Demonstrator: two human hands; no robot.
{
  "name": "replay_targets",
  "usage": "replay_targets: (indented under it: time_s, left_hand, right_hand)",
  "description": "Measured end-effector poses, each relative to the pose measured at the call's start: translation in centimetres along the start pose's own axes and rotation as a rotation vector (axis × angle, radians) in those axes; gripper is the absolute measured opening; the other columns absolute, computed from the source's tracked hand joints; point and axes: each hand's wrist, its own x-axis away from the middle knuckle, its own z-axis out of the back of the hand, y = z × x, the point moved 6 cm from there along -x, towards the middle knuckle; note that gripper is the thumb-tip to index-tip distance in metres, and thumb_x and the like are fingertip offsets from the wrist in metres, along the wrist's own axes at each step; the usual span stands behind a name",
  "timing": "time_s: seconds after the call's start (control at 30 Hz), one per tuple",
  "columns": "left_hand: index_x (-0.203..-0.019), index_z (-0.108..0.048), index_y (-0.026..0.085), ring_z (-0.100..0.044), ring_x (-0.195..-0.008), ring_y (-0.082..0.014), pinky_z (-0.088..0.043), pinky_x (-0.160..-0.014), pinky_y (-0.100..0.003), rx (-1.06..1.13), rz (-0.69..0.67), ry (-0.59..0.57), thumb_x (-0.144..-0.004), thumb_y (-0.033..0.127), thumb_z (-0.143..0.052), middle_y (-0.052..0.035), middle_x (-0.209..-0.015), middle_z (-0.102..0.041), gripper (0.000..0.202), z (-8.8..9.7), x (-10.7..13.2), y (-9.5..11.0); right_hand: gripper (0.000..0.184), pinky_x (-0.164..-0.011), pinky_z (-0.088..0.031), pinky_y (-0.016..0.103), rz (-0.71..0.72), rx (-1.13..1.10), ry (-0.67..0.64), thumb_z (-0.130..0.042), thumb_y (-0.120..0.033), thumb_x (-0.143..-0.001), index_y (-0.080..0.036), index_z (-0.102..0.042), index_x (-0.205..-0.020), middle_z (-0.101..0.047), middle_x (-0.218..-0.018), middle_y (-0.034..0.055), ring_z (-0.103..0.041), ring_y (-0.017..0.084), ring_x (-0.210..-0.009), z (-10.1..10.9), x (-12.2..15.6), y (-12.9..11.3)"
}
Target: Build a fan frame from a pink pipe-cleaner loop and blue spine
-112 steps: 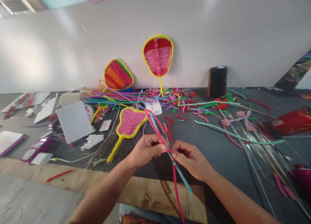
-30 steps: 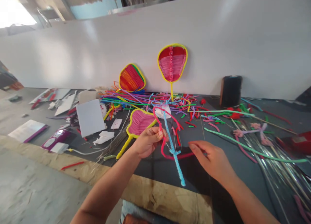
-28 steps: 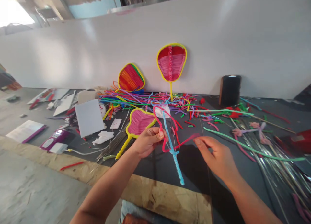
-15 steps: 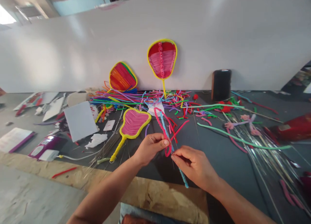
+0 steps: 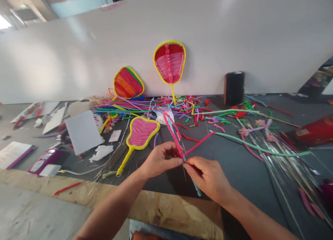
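My left hand (image 5: 159, 160) and my right hand (image 5: 206, 175) meet above the near edge of the dark table (image 5: 234, 163), both pinched on a bundle of pipe cleaners (image 5: 173, 133). The bundle is a pink-red twisted strand wound with a light blue one, rising away from my fingers. A loose pink end (image 5: 200, 143) sticks out to the right. The blue tail (image 5: 196, 189) shows below my right hand. A pink fan with a yellow rim (image 5: 141, 132) lies just left of my left hand.
Two finished fans (image 5: 169, 61) (image 5: 127, 83) lean on the white wall, above a heap of coloured pipe cleaners (image 5: 156, 104). A black speaker (image 5: 233, 88), a long green strand (image 5: 260, 148), thin metal wires (image 5: 281, 153), a white card (image 5: 82, 131) and a red packet (image 5: 316, 130) lie around.
My right hand swung out to the right pulling the pink end, then came back to meet the left. The pink loop has tightened round the blue strand.
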Motion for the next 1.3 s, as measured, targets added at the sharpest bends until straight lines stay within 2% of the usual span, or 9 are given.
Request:
replay_targets:
  time_s: [0.23,0.5,0.6,0.8,1.17,1.3]
  left_hand:
    - [-0.082,-0.063,0.013,-0.052,-0.073,-0.0118,-0.042,-0.071,-0.025,-0.042,0.005,0.04,-0.075,0.025,-0.069,-0.0024,-0.078,-0.06,0.015,0.0,-0.1,0.0]
    - [-0.082,-0.062,0.013,-0.053,-0.07,-0.0116,-0.042,-0.069,-0.024,0.142,0.029,0.104,-0.069,0.029,-0.075,-0.0025,-0.077,-0.061,0.024,-0.1,-0.2,-0.4]
    - [-0.081,-0.064,0.013,-0.053,-0.068,-0.0106,-0.041,-0.066,-0.023,0.176,0.04,0.096,-0.068,0.03,-0.077,-0.0021,-0.075,-0.061,0.025,-0.1,-0.2,-0.1]
    - [-0.07,-0.064,0.011,-0.05,-0.06,-0.0091,-0.039,-0.06,-0.022,0.24,0.074,0.133,-0.069,0.039,-0.076,-0.0013,-0.064,-0.059,0.03,0.3,-0.3,-0.3]
    - [-0.062,-0.062,0.012,-0.05,-0.048,-0.0079,-0.037,-0.052,-0.022,0.485,0.143,0.26,-0.06,0.032,-0.082,0.0,-0.056,-0.06,0.028,0.2,-0.3,-1.6]
    - [-0.068,-0.067,0.011,-0.053,-0.055,-0.0101,-0.041,-0.057,-0.024,0.429,0.127,0.209,-0.066,0.038,-0.078,-0.0028,-0.059,-0.062,0.029,0.4,-0.4,-1.3]
  right_hand:
    - [0.018,-0.057,-0.043,0.02,0.06,0.024,0.012,-0.049,-0.023,-0.091,-0.019,-0.062,-0.079,-0.065,-0.065,-0.0001,-0.06,0.01,-0.055,-0.1,0.1,-0.2]
    - [0.018,-0.057,-0.043,0.021,0.085,0.058,0.012,-0.048,-0.022,-0.091,-0.019,-0.063,-0.081,-0.065,-0.064,0.0,-0.06,0.01,-0.055,0.0,0.0,-0.4]
    - [0.017,-0.057,-0.043,0.021,0.096,0.058,0.016,-0.049,-0.021,-0.091,-0.02,-0.063,-0.081,-0.065,-0.064,0.0,-0.06,0.011,-0.055,0.0,0.1,-0.5]
    - [0.018,-0.057,-0.043,0.022,0.112,0.06,0.003,-0.047,-0.022,-0.092,-0.02,-0.063,-0.082,-0.065,-0.064,0.0002,-0.059,0.011,-0.054,-0.5,0.3,-0.6]
    - [0.017,-0.058,-0.044,0.021,0.136,0.038,-0.036,-0.048,-0.02,-0.091,-0.019,-0.062,-0.082,-0.063,-0.064,0.0003,-0.059,0.011,-0.056,-1.0,0.3,-0.7]
    - [0.017,-0.058,-0.044,0.021,0.13,0.058,-0.004,-0.048,-0.02,-0.091,-0.02,-0.062,-0.082,-0.064,-0.065,-0.0002,-0.059,0.011,-0.055,-0.8,0.3,-0.6]
